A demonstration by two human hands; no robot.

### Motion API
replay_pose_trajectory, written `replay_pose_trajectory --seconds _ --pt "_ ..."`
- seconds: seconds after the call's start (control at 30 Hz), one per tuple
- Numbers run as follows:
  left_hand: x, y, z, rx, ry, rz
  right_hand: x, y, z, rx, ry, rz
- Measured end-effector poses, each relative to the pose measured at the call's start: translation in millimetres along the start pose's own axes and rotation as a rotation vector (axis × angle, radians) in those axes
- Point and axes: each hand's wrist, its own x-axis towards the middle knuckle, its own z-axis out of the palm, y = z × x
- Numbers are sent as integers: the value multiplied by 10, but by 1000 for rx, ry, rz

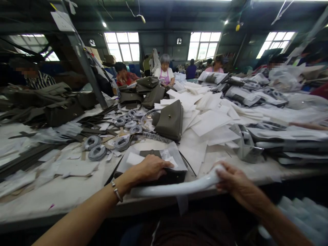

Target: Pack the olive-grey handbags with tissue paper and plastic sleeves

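Right hand (228,176): closed round one end of a white roll (184,188), which runs along the near edge of the surface (77,186). Left hand (153,167): palm down on the dark flat bag (176,176), fingers over the white sheet (133,159); cannot tell whether it pinches anything. Bag lies at the near edge of the surface, roll just in front of it.

Handling, as judged: keep left palm pressure light and even, so the sheet neither creases nor slides; support the roll's free length, since a one-end grip probably lets it sag or twist; keep the bag from creeping over the near edge.

Unclear: roll's far end, near the left forearm, blurred; right fingertips partly hidden; bag's middle covered by hand and sheet; translucent strip (182,204) below the edge, attachment not visible.
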Motion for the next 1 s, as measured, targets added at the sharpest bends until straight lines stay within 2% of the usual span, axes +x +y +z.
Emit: replay_pose_trajectory --seconds 0.07,0.13,0.23,0.33,0.43,0.5,0.57,0.77,0.9,1.0 --pt "26 -50 -27 5 -10 26 -35 -2 519 164 -256 167" --pt "42 -71 -52 21 -24 51 -78 39 888 241 -269 175" --pt "37 -33 -81 58 -31 60 -61 138 1116 244 -172 105" --pt "-6 65 -71 74 -14 32 18 267 1169 79 -64 -38" --pt "-68 177 28 68 52 -10 64 435 1227 -155 84 -365" --pt "-100 238 150 58 115 -43 73 553 1257 -255 129 -581" --pt "-114 280 297 54 167 -77 84 649 1258 -313 164 -699" --pt "-48 306 722 107 315 -184 179 720 1215 -469 200 -737" --pt "-30 250 1000 248 530 -147 182 676 1182 -451 205 -710" --pt "-53 211 1144 338 653 -108 132 595 1030 -502 145 -743"
